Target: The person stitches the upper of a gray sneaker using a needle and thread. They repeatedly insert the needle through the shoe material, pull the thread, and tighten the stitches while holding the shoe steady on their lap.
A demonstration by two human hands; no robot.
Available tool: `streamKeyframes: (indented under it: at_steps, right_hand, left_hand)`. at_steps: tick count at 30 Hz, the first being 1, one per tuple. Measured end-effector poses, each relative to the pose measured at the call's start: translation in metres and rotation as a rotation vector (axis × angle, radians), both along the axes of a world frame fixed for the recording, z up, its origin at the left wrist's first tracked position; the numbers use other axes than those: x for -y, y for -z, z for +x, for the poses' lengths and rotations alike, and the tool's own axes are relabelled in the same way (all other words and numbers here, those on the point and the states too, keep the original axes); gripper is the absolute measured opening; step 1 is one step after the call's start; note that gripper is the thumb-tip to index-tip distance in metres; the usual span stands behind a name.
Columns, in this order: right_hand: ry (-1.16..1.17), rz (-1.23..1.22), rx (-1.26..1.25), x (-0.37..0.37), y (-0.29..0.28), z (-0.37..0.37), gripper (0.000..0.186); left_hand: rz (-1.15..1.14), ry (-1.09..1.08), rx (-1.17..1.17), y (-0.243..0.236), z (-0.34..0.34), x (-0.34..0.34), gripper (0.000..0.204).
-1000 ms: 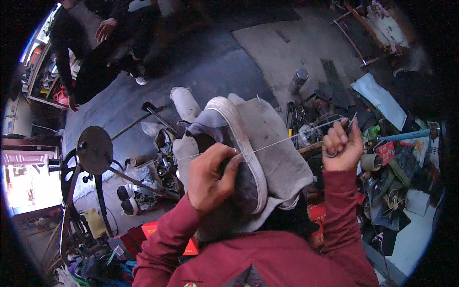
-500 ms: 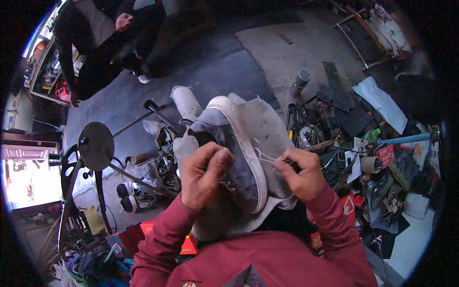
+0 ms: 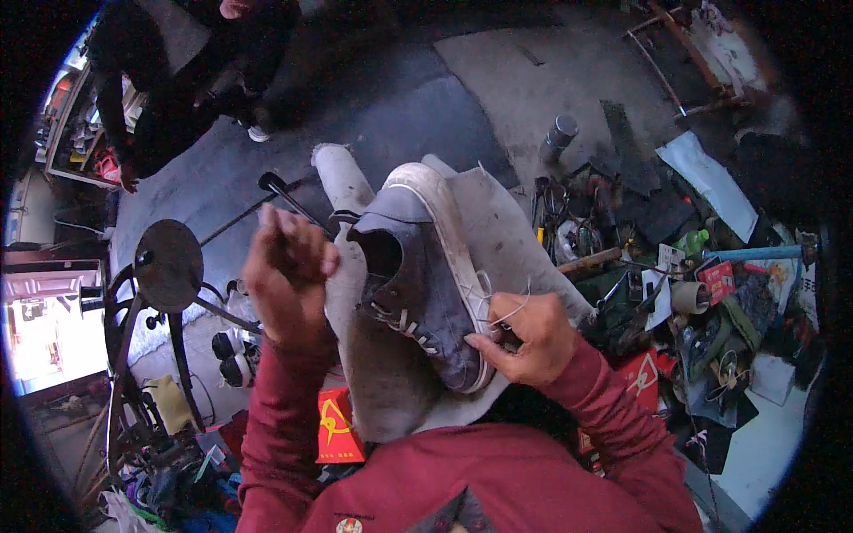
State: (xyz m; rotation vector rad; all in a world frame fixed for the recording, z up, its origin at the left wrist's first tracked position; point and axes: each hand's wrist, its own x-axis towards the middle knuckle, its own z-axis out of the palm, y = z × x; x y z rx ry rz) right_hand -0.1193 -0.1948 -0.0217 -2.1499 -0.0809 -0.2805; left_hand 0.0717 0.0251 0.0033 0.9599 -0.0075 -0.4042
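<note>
Right grip point(image 3: 533, 336), shoe point(image 3: 431, 284) on cloth point(image 3: 506, 244), cluttered floor point(image 3: 489, 80)

"The left grip point(image 3: 289, 280)?"
"Moved off the shoe point(image 3: 444, 306); the laces point(image 3: 404, 325), right of it, are now uncovered."
"And the right grip point(image 3: 531, 338)?"
"Come in from farther right to the sole's edge point(image 3: 454, 249); the thread point(image 3: 514, 313), taut before, loops slack beside it."
</note>
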Motion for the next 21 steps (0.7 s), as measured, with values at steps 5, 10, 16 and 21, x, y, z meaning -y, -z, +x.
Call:
streamKeyframes:
  at_steps: [5,10,16,21]
  right_hand:
    - [0.009,-0.056,0.033,-0.007,0.015,-0.011,0.033]
    - [-0.009,-0.033,0.046,-0.010,0.023,-0.012,0.033]
    - [-0.010,-0.017,0.074,-0.007,0.024,-0.008,0.030]
    - [0.032,0.186,-0.084,0.000,0.014,-0.017,0.026]
  left_hand:
    - [-0.004,-0.109,0.069,0.004,0.059,-0.031,0.035]
    - [0.111,-0.176,0.094,0.017,0.088,-0.062,0.036]
    - [0.320,-0.225,0.008,0.050,0.086,-0.069,0.034]
    - [1.029,0.034,0.194,0.032,0.082,-0.097,0.035]
